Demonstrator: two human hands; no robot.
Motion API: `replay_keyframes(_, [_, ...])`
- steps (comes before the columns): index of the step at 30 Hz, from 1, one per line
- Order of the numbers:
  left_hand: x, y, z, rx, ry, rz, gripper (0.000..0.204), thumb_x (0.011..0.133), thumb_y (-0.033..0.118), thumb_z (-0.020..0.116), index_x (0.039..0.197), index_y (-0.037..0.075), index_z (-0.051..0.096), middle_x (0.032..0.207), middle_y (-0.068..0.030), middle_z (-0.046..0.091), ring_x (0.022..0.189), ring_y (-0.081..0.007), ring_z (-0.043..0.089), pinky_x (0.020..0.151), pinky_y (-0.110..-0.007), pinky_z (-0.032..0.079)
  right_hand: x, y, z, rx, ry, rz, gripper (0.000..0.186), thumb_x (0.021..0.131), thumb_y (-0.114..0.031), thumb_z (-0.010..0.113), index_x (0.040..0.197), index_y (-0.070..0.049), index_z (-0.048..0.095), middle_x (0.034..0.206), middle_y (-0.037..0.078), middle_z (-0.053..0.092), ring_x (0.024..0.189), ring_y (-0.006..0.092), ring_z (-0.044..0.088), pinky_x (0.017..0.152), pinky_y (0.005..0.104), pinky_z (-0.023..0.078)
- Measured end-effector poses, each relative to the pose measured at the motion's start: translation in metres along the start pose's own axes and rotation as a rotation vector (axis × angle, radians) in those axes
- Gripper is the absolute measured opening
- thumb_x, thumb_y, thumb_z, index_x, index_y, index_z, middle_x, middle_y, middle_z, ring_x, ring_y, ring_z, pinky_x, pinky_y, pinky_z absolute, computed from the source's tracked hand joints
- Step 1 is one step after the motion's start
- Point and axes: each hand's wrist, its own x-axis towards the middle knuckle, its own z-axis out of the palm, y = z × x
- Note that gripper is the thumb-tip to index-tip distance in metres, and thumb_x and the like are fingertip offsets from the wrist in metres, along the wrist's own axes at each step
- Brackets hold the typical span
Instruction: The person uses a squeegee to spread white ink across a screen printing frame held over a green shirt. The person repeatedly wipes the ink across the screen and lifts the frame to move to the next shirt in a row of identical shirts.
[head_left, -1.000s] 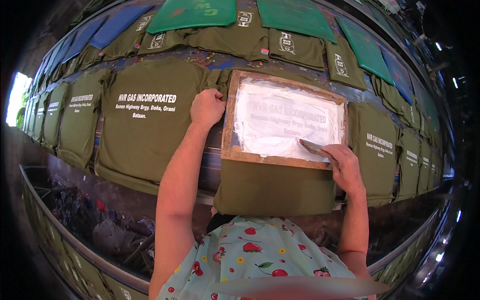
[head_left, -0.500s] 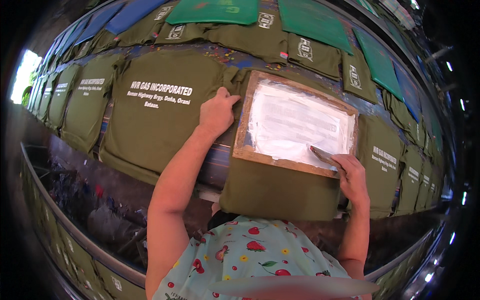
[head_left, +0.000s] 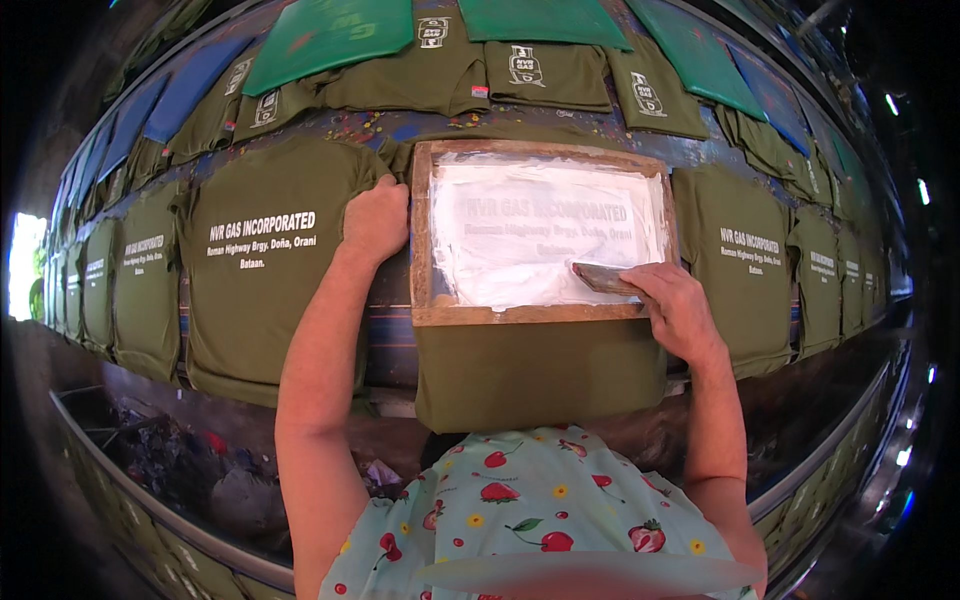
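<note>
A wooden-framed printing screen (head_left: 420,235) lies on an olive-green shirt (head_left: 540,375) in front of me. White ink (head_left: 505,285) coats its mesh, thickest along the near side, and faint grey lettering shows through. My right hand (head_left: 682,312) is closed round a flat squeegee (head_left: 603,280), whose far end rests in the ink near the screen's lower right. My left hand (head_left: 378,222) is closed beside the frame's left edge, over the sleeve of a neighbouring green shirt (head_left: 265,310). Its fingertips are hidden, so I cannot tell what they grip.
Printed green shirts lie along the table on both sides, one (head_left: 740,280) just right of the screen. Folded printed shirts (head_left: 548,85) and green (head_left: 340,45) and blue boards (head_left: 195,90) line the far side. Below left, a rail (head_left: 150,470) passes dark clutter.
The view has shifted, so the table sits straighter. The squeegee stays low in the screen, with its tip now further from the near frame edge. My left hand's extended finger has curled in.
</note>
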Motion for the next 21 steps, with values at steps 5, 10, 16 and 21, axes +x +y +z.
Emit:
replay_keyframes(5, [-0.015, -0.001, 0.0, -0.176, 0.149, 0.1, 0.014, 0.094, 0.012, 0.071, 0.105, 0.004, 0.075, 0.108, -0.0178, 0.068, 0.094, -0.0428, 0.073, 0.081, -0.054, 0.06, 0.0, 0.004, -0.002, -0.005, -0.003, -0.009, 0.041, 0.084, 0.011, 0.068, 0.122, -0.003, 0.076, 0.115, 0.017, 0.078, 0.109, 0.0395, 0.072, 0.098, 0.0495, 0.057])
replay_keyframes(10, [-0.008, -0.006, 0.0, -0.07, 0.086, 0.097, 0.012, 0.094, 0.011, 0.072, 0.103, 0.004, 0.074, 0.112, -0.0161, 0.068, 0.092, -0.0419, 0.074, 0.079, -0.053, 0.062, 0.003, 0.006, -0.003, -0.003, -0.017, -0.008, 0.042, 0.083, 0.012, 0.067, 0.122, -0.002, 0.076, 0.114, 0.017, 0.079, 0.108, 0.0396, 0.072, 0.098, 0.0495, 0.057])
replay_keyframes(16, [0.001, -0.008, 0.006, 0.033, -0.015, 0.117, 0.018, 0.091, 0.01, 0.073, 0.107, 0.002, 0.068, 0.109, -0.0196, 0.068, 0.093, -0.0438, 0.075, 0.079, -0.055, 0.062, 0.006, 0.008, -0.005, 0.01, -0.024, -0.018, 0.046, 0.08, 0.013, 0.066, 0.122, -0.002, 0.076, 0.114, 0.017, 0.079, 0.108, 0.0399, 0.072, 0.098, 0.0496, 0.057])
replay_keyframes(21, [-0.006, -0.012, 0.008, -0.066, 0.083, 0.105, 0.019, 0.092, 0.011, 0.072, 0.107, 0.002, 0.063, 0.106, -0.0209, 0.067, 0.09, -0.0449, 0.074, 0.077, -0.056, 0.061, 0.007, 0.011, -0.008, -0.01, -0.064, -0.018, 0.042, 0.085, 0.01, 0.069, 0.124, -0.003, 0.077, 0.116, 0.015, 0.079, 0.109, 0.037, 0.073, 0.098, 0.0482, 0.057])
